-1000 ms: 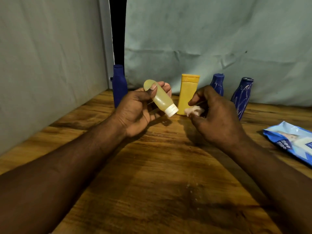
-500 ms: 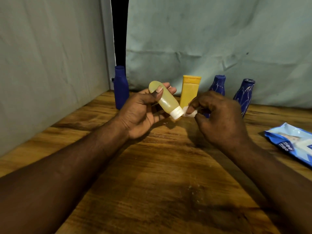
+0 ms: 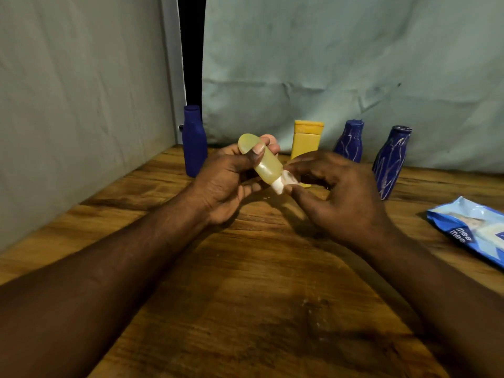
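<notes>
Wetting step, I think: left hand (image 3: 223, 186) grips the tilted bottle (image 3: 266, 165), right hand (image 3: 346, 197) pinches a wad (image 3: 289, 180) on its cap (image 3: 277, 187); next needs a gentle squeeze.

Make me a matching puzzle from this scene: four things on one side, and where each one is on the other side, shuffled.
Things:
1 small clear bottle
2 white wad
3 wipes pack
4 yellow bottle

Places:
A lying flat at the table's right edge
B pinched by the right hand
C standing upright by the back cloth
D gripped in the left hand

Pairs: 1-D, 2-B, 3-A, 4-C
</notes>
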